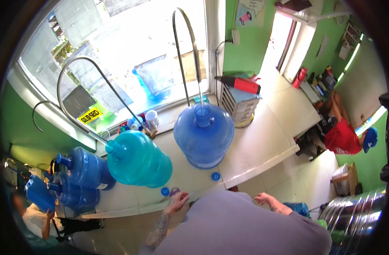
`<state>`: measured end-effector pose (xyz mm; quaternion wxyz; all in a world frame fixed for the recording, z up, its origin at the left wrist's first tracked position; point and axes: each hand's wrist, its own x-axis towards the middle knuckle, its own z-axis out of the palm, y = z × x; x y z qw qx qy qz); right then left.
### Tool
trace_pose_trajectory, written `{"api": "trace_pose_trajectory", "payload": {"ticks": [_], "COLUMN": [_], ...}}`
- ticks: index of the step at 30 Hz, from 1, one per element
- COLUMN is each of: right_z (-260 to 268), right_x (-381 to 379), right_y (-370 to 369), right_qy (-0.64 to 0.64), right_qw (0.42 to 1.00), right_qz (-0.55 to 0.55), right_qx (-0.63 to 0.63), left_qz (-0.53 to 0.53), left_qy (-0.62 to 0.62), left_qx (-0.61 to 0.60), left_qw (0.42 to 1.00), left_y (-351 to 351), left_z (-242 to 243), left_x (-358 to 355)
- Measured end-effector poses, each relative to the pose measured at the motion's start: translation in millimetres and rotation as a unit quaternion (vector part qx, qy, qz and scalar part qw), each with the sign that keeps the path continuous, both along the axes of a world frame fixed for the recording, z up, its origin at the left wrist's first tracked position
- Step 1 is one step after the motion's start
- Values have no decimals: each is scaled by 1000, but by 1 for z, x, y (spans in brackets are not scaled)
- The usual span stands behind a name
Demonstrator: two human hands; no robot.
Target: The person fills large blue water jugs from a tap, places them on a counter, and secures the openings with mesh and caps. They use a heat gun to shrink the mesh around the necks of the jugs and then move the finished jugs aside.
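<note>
My left hand (179, 201) is at the counter's front edge, fingers loosely bent, with nothing visible in it. Just beyond it lie a blue bottle cap (165, 191) and a small purple ring-shaped item (174, 191). My right hand (263, 198) hangs beside my body, off the counter, fingers loosely curled and seemingly holding nothing. Water runs from a curved metal spout (196, 52) into the neck of a large blue water jug (204, 137). A teal water jug (140, 159) stands left of it, its neck by another metal spout (99, 70). A second blue cap (216, 176) lies before the blue jug.
More blue jugs (89, 169) crowd the counter's left end. A red heat gun (245, 85) rests on a small drawer unit (240, 105). One person (38, 220) holds a blue container (40, 193) at left; another, in red (342, 138), sits at right. A ribbed metal tank (357, 216) stands near my right.
</note>
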<state>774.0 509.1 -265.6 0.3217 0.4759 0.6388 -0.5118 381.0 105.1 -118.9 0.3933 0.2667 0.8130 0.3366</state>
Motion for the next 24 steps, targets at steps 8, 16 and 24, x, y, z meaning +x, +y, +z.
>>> {"api": "trace_pose_trajectory", "payload": {"ticks": [8,16,24], "right_z": [53,292,341], "right_x": [-97,-341,-497], "right_y": [113,133,58], "right_qy": [298,635,513], "right_qw": [904,695,760], "right_qz": [-78,98,212], "right_qx": [297,324,338], "left_qz": [324,516,441], "left_qy": [316,478,266], "left_qx": [254,398,246], "left_qw": [855,590,821], "left_y": [62,-40,-109], "left_z": [99,228,164], "left_x": [-22,-170,-330]}}
